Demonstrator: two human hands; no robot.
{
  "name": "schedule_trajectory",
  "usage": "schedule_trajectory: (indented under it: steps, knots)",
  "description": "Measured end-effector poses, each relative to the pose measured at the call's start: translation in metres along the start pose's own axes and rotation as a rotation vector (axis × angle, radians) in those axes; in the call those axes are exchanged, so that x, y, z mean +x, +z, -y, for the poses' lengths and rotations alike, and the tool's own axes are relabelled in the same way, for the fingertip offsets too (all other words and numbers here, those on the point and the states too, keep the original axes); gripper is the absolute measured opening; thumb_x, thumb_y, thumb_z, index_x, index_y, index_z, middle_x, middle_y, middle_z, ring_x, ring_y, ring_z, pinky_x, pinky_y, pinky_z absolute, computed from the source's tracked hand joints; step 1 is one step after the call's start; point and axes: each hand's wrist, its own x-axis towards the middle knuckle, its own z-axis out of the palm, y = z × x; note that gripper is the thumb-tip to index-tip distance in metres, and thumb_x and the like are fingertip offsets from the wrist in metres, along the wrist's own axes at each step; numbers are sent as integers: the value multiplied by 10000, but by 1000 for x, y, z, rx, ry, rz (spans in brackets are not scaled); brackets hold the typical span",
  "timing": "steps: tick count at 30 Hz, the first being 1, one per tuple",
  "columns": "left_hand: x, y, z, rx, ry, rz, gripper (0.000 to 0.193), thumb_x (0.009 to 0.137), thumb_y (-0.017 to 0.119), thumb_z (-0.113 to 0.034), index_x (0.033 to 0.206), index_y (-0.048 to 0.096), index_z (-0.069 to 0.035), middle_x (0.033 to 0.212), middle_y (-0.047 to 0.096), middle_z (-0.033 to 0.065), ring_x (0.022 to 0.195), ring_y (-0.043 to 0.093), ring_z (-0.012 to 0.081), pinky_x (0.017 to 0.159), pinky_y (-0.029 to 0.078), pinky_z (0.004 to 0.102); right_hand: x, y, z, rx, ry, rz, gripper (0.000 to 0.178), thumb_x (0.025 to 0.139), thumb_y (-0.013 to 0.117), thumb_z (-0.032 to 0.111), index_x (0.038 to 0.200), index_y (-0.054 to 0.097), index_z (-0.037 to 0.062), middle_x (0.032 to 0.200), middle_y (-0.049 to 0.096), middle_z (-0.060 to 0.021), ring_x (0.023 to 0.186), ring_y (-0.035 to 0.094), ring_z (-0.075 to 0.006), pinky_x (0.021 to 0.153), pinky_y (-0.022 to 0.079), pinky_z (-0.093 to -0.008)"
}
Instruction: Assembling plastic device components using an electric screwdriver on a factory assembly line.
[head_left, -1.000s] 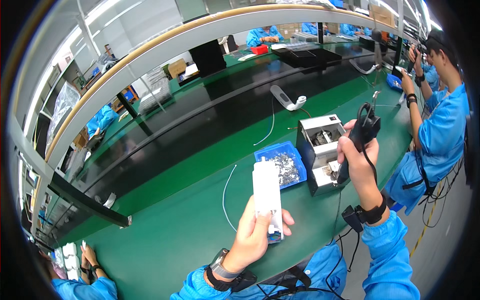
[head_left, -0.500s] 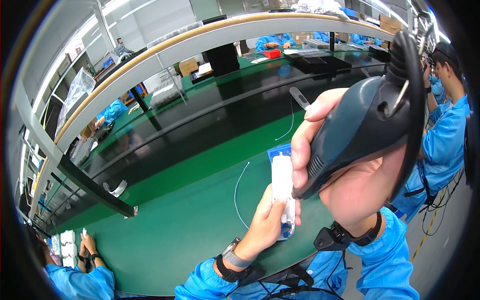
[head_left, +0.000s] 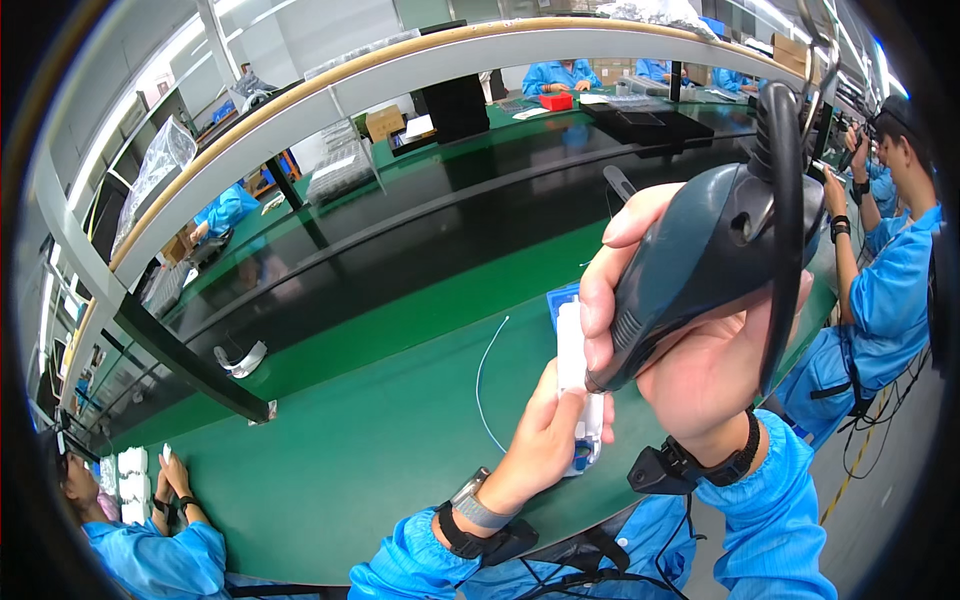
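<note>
My right hand [head_left: 690, 385] is closed round a dark green and black electric screwdriver [head_left: 690, 245], its thick cord end and metal hanging loop upward. Its narrow nose points down at a long white plastic housing [head_left: 570, 350]; the bit's contact is hidden behind fingers. The housing is gripped by my left hand [head_left: 535, 430], thumb across its front and fingertips showing past its right side. Blue parts show at the housing's lower end. Behind its upper end lies a blue piece [head_left: 562, 298], partly covered.
On the green bench [head_left: 350, 470] lies a thin pale wire [head_left: 480, 385], left of my hands. A grey-handled tool [head_left: 619, 182] lies beyond. A metal post [head_left: 190, 360] and white curved part [head_left: 242, 360] stand left. Co-workers sit at the left [head_left: 150, 550] and right [head_left: 885, 270].
The view has shifted slightly. The screwdriver and my right hand now cover more of the housing's right side. The co-worker at the right has a forearm raised that was hidden before.
</note>
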Motion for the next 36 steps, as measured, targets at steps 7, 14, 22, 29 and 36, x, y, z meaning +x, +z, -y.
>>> schedule_trajectory:
  steps: [7,14,22,29,36]
  knots:
    - [3,-3,6,-128,-61,31,342,1038,292,-169,1354,334,-45,908,592,81,715,609,139,658,512,270,-6,6,7,-195,248,14,1004,619,432,958,987,579,36,733,584,-65,627,521,-120,524,424,-258]
    - [1,-2,-2,88,-4,-15,337,1036,295,-161,1347,344,-40,899,593,80,702,606,138,653,512,268,0,4,3,-37,205,63,868,670,591,837,1048,553,57,798,606,-65,640,529,-114,504,423,-251]
    - [6,-8,7,115,-10,-2,363,1045,285,-170,1372,336,-18,914,603,89,725,617,148,685,526,273,4,11,-8,-173,72,-13,1064,785,125,882,1086,493,-70,719,597,-179,527,563,-157,470,461,-239]
    - [5,-8,4,169,8,18,360,1060,297,-226,1347,364,-19,898,603,77,712,615,137,657,516,260,1,12,-7,-63,93,-103,1003,827,136,829,1070,499,-73,710,592,-181,520,556,-163,470,458,-248]
    - [2,-6,5,131,61,-4,321,1060,305,-251,1259,418,-26,862,594,65,690,604,127,625,499,251,-1,15,-5,-18,80,-157,1008,816,140,836,1053,504,-74,703,590,-176,513,554,-174,460,456,-269]
